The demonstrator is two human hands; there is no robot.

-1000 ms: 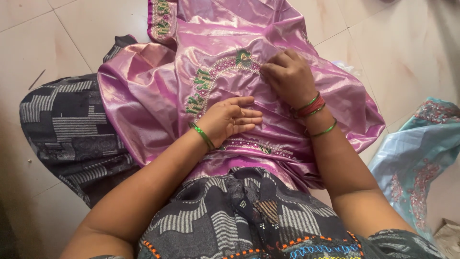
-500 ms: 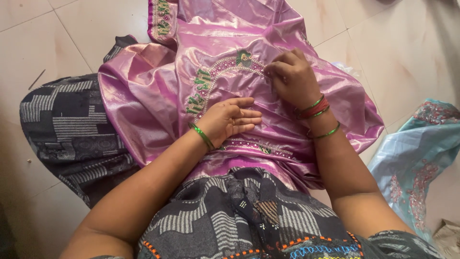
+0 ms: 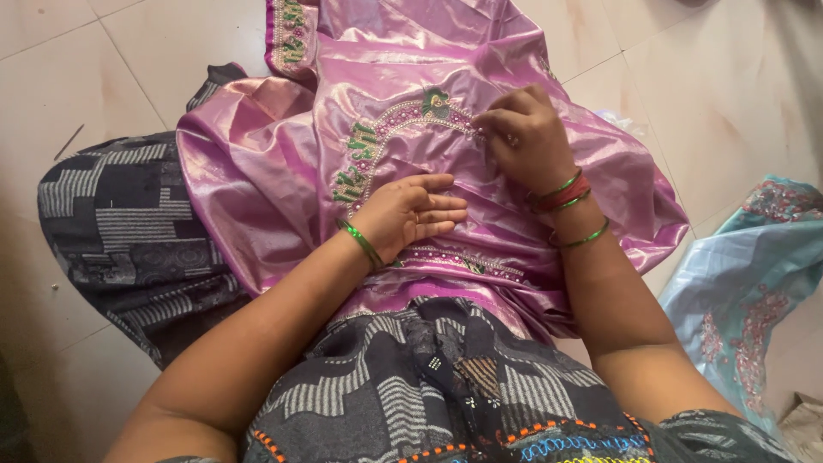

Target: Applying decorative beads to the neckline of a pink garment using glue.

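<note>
A shiny pink garment (image 3: 411,77) lies over my lap and spreads onto the tiled floor. A curved band of green and beaded embroidery (image 3: 377,141) runs across it. My left hand (image 3: 411,214) rests flat on the cloth just below the band, fingers together, a green bangle at the wrist. My right hand (image 3: 523,137) sits at the right end of the band with fingertips pinched on the cloth; whether it holds a needle is too small to tell. Red and green bangles circle that wrist.
I sit on a pale tiled floor (image 3: 129,69) in a dark grey patterned dress (image 3: 129,231). A light blue embroidered cloth (image 3: 746,283) lies on the floor at the right. A thin dark stick (image 3: 69,141) lies on the tiles at the left.
My right hand has shifted slightly along the embroidered band, fingertips still pinched. The left hand stays resting on the cloth.
</note>
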